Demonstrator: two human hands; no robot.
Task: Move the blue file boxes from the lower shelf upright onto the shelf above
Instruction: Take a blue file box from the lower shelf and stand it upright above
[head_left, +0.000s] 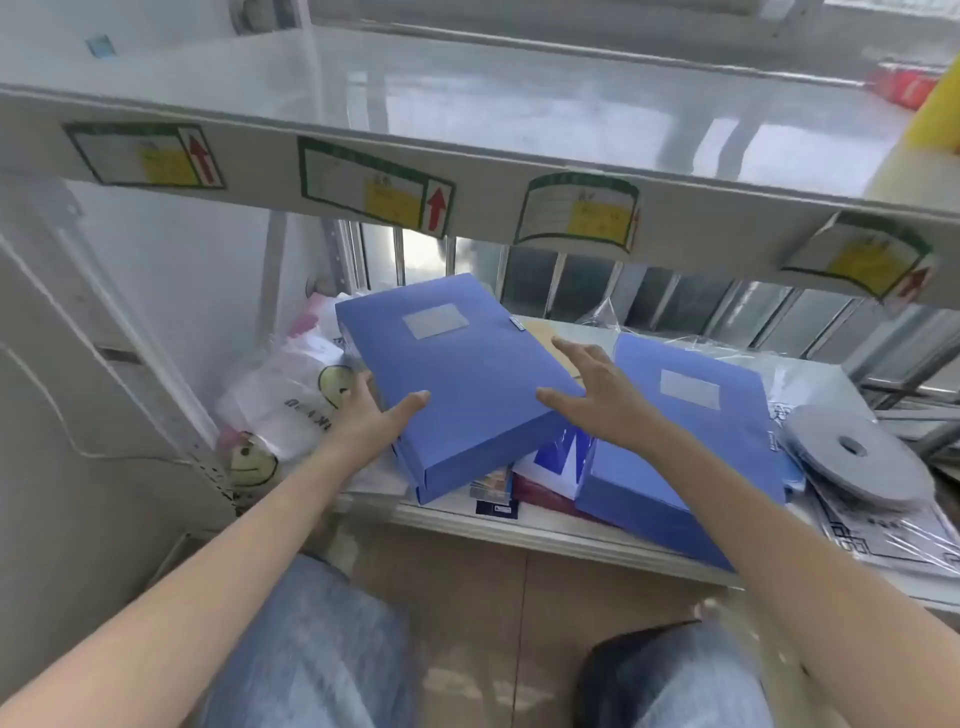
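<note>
Two blue file boxes lie flat on the lower shelf. The left blue file box, with a grey label, rests tilted on a pile of papers. My left hand grips its near left corner, thumb on top. My right hand presses its right edge with fingers spread. The second blue file box lies to the right, partly behind my right forearm. The shelf above is a bare pale surface right over them.
White plastic bags with smiley faces sit at the left end of the lower shelf. A grey tape roll and wrapped sheets lie at the right. Red and yellow items stand at the upper shelf's far right. Labels with red arrows line its front edge.
</note>
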